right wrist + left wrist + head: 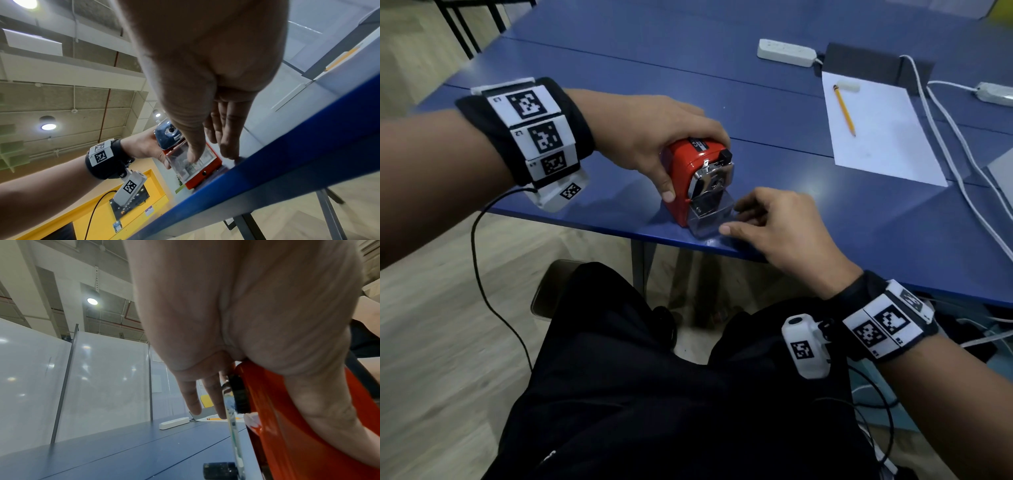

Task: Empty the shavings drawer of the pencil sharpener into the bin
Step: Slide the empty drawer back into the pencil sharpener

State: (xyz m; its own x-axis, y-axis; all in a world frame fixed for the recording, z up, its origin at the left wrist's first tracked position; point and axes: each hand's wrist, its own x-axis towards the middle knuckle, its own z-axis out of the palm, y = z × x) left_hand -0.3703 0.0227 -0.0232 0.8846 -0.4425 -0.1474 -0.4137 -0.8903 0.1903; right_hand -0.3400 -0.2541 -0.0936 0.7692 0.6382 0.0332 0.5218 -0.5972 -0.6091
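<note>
A red pencil sharpener [681, 192] stands near the front edge of the blue table [592, 85]. My left hand [690, 161] grips its top from above, thumb down the near side; the red body [287, 426] fills the left wrist view under the palm. The clear shavings drawer [709, 222] sticks out a little from the sharpener's front. My right hand [731, 218] pinches it, thumb on the front corner and fingers along the right side. In the right wrist view the thumb lies across the clear drawer [197, 164]. No bin is in view.
A white sheet [883, 137] with a yellow pencil [844, 110] and an eraser [849, 86] lies at the right. Behind it are a power strip [786, 52], a dark box [866, 61] and white cables [945, 137]. My lap is below the table edge.
</note>
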